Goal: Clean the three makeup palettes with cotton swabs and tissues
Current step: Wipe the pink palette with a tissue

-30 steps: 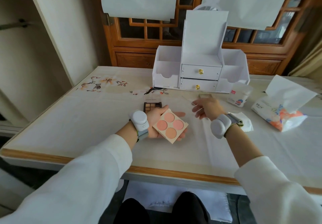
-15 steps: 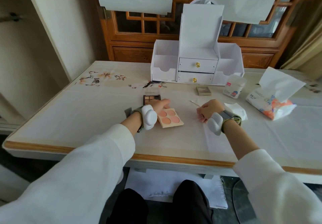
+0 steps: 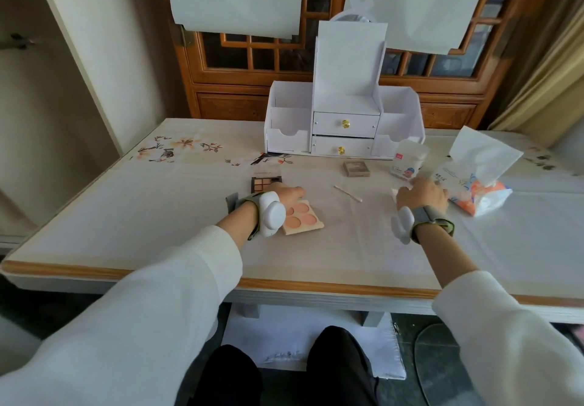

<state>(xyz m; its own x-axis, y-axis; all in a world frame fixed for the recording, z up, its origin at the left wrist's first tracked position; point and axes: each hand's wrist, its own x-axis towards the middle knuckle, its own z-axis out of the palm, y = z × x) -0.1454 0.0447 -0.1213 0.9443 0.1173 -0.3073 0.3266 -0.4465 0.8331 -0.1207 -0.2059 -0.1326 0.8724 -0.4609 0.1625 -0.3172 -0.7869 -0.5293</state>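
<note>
A peach blush palette (image 3: 305,219) with round pans lies open on the table. My left hand (image 3: 286,195) rests on its far left part, fingers stretched out. Just behind that hand sits a dark eyeshadow palette (image 3: 264,182). A small grey-brown palette (image 3: 356,167) lies further back. One cotton swab (image 3: 347,193) lies loose on the table between my hands. My right hand (image 3: 422,193) is over a folded white tissue (image 3: 398,191), its fingers curled down on it.
A tissue pack (image 3: 474,192) with a sheet sticking up lies right of my right hand. A bag of cotton swabs (image 3: 407,163) stands behind it. A white drawer organiser (image 3: 344,121) stands at the table's back. The wooden table edge (image 3: 316,287) runs near me.
My left hand lowered the blush palette onto the table and stays on it. My right hand let go of the cotton swab and moved right onto the folded tissue.
</note>
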